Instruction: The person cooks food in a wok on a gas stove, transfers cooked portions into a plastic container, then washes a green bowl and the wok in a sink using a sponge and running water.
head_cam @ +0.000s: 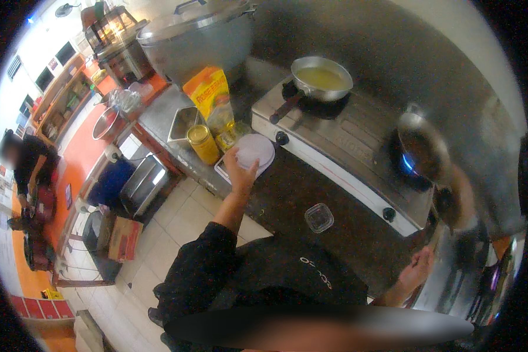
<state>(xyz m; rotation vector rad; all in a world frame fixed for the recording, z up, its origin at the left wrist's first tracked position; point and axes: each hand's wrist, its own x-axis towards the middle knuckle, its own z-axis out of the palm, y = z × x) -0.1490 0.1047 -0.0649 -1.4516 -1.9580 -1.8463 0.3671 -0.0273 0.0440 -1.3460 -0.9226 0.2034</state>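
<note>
My left hand (243,176) touches a white kitchen scale (263,155) with a round platform, thumb and fingers spread over its near side. Beside the scale stand a jar with yellow contents (202,144) and a yellow and orange cooking oil pouch (209,94). My right hand (416,270) is low at the right, beside shiny metal ware; its fingers look bent, and whether they hold anything is unclear. Between the hands, a small clear plastic container (319,218) sits on the dark counter (356,246).
A two-burner gas stove (339,145) carries a saucepan of yellowish liquid (321,79). A frying pan (422,147) sits over a blue flame at its right. A large lidded pot (198,39) stands behind a steel container (182,123). Another person (35,160) is at the far left.
</note>
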